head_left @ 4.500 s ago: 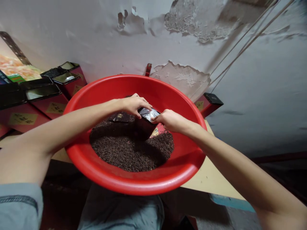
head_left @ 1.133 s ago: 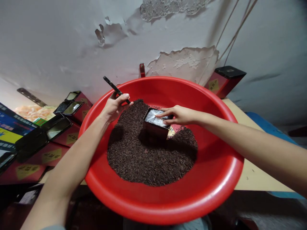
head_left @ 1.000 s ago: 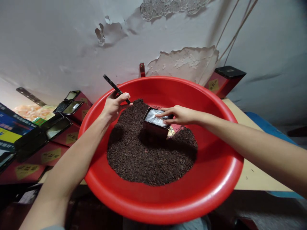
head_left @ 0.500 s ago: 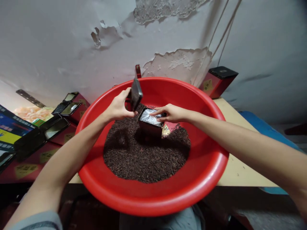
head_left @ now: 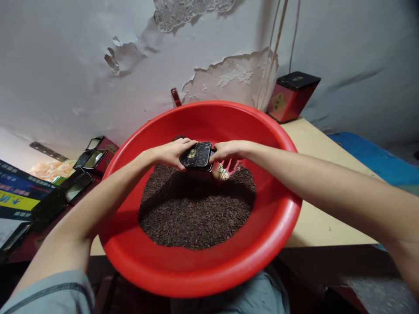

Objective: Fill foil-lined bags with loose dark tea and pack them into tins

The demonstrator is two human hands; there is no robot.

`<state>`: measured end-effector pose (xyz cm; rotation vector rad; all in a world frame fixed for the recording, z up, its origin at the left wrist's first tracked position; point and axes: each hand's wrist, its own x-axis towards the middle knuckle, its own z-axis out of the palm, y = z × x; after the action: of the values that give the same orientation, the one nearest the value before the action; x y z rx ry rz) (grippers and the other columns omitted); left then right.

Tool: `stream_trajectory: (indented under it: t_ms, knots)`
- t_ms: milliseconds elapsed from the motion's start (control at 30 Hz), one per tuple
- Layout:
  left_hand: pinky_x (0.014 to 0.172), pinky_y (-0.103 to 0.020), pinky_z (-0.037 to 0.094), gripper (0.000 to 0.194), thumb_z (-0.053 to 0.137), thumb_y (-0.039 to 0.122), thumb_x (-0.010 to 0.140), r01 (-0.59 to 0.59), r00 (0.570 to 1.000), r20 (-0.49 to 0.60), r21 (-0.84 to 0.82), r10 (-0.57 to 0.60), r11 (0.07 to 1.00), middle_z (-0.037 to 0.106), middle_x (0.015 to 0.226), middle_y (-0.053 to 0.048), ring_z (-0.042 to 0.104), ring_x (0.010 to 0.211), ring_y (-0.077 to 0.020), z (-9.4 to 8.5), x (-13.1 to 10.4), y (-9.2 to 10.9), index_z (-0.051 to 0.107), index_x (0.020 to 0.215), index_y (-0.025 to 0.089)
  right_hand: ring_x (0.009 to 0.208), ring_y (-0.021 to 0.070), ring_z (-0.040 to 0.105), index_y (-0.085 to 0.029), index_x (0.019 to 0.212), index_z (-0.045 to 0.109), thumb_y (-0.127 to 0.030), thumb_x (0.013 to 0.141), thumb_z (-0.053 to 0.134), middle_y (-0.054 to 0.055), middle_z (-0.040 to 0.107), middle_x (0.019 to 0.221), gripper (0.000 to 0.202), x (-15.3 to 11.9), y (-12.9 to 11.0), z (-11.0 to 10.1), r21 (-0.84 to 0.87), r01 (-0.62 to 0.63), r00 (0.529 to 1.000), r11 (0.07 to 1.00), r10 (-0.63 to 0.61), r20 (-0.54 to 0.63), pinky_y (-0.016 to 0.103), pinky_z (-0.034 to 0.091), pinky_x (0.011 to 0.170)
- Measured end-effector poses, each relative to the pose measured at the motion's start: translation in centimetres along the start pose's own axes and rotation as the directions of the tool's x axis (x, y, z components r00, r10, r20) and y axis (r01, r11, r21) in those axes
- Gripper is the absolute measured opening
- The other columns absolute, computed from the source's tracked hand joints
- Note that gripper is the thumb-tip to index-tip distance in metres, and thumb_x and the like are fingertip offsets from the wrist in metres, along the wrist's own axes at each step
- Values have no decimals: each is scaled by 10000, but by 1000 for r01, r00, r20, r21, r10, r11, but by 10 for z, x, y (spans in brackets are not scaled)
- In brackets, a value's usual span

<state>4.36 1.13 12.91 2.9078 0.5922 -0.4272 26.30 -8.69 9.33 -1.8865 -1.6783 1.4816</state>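
Note:
A tin (head_left: 204, 173) stands in dark loose leaves, like tea (head_left: 196, 218), inside a big red basin (head_left: 203, 279). Its black lid (head_left: 198, 155) lies over the top, with a narrow gap on the right where a bit of clear plastic bag shows. My left hand (head_left: 175, 152) grips the lid from the left, thumb at the near edge and fingers at the far edge. At the tin's right side is my right hand (head_left: 227, 151), its bent fingers closed against the rim by the gap. Its fingertips are partly hidden.
A closed red tin with black lid (head_left: 294, 96) stands on the table (head_left: 330, 174) behind right. Several open-lidded tins (head_left: 78, 187) and a blue-and-yellow printed box (head_left: 19, 192) are at the left. Behind is a peeling wall (head_left: 229, 78); a blue surface (head_left: 376, 157) lies at the right.
My left hand has brought the lid from upright down over the tin, covering most of the plastic bag. My right hand has shifted from the bag's top to the tin's right rim.

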Motion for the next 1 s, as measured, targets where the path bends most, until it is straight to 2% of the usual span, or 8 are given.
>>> stream_trajectory:
  t_ms: [133,300,433,567,800,867,933,1000]
  knots:
    - [1199,-493,424,1047,810,380,677,-24,1000,-13,-35,23,999,492,1574,-192,487,1430,-379,2,2,-4,377,1609,183,528,165,657,-104,1264,623,-262,1014,628,31,664,723,296,-9,-3,-9,-98,12,999,995,-7,51,315,618,573]
    - [1189,-463,434,1079,848,363,636,-63,997,-57,-54,60,997,512,1567,-166,511,1408,-370,6,5,-11,412,1612,217,757,213,779,-156,1153,711,-378,1001,679,94,789,948,271,-14,2,-21,-60,115,986,992,-107,125,337,653,703]
    - [1188,-445,432,1045,860,352,622,-88,996,-4,-81,88,993,549,1544,-171,537,1396,-367,3,14,-8,469,1579,201,889,248,784,-168,1115,742,-571,949,713,119,805,1020,437,-12,5,-23,-44,165,974,985,-156,163,344,648,706]
    - [1193,-442,425,1044,888,329,589,-41,999,4,-89,42,995,561,1558,-188,549,1406,-382,-1,17,-1,517,1554,186,820,262,771,-177,1044,777,-635,1024,550,112,799,871,511,-9,3,-20,-60,113,992,992,-109,60,379,634,737]
    - [1206,-427,407,1174,953,397,574,17,999,49,-49,-15,999,532,1631,-183,527,1470,-384,-4,15,0,449,1619,220,743,230,765,-160,1189,741,-630,1005,604,101,806,883,523,-14,-1,-17,-261,151,988,953,-151,21,317,611,628]
    - [1172,-430,441,1159,971,417,552,9,999,45,-45,-7,999,580,1597,-154,577,1424,-381,-4,17,-2,484,1593,270,816,237,780,-170,1303,709,-525,998,671,106,816,973,470,-20,-7,-11,-385,170,969,907,-225,-103,319,618,693]
    - [1129,-425,473,1101,983,422,537,-6,1000,27,-56,8,998,659,1519,-111,635,1355,-371,-4,18,-3,540,1540,325,962,282,787,-179,1350,706,-470,932,778,133,810,1109,514,-27,-16,-3,-550,162,918,819,-330,-221,346,618,804]
    - [1101,-423,493,1062,991,419,529,-19,1000,10,-84,19,996,707,1457,-92,670,1304,-364,-4,19,-3,575,1503,345,1055,343,773,-153,1311,743,-498,855,855,168,795,1176,582,-33,-24,5,-665,146,900,733,-378,-219,383,608,869]
